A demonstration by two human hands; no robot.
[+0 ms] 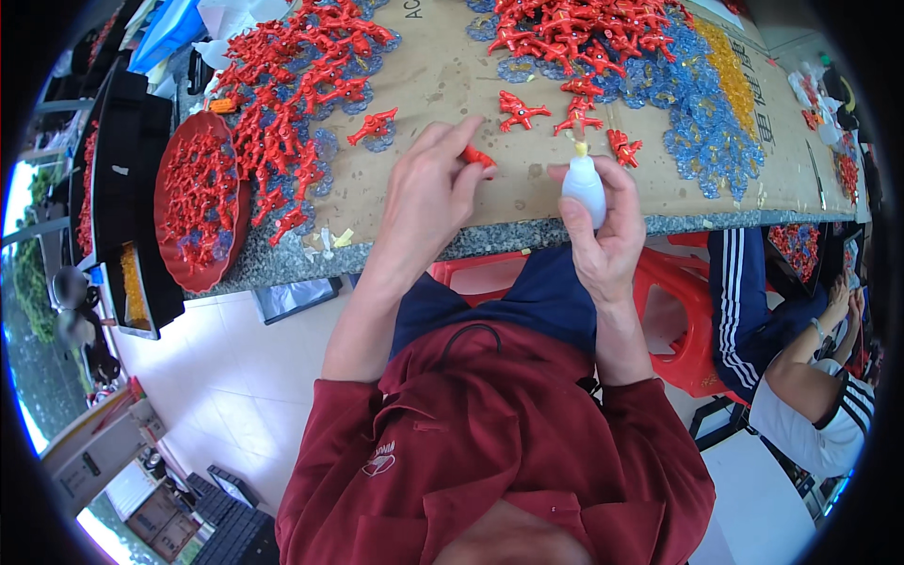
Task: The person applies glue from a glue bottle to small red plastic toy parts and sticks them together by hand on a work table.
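Between the thumb and fingers of my left hand [428, 188] is a small red plastic figure [478, 158], partly hidden by the fingers. My right hand [610, 226] is wrapped round a white squeeze bottle [583, 193], its yellowish nozzle pointing away from me. Just past the nozzle lies a red figure [578, 121] on the cardboard [443, 89]. Other loose figures lie close by, one [520, 111] to its left and one [624, 148] to its right. Farther left, another figure [374, 126] rests on a clear bluish disc [380, 143].
Piles of red figures [565, 28] and clear bluish discs [702, 155] cover the far and left table, with yellow pieces [730, 80] at right. A red dish [240, 259] of figures overhangs the granite edge [377, 254]. A co-worker [815, 395] sits at right, near a red stool [673, 320].
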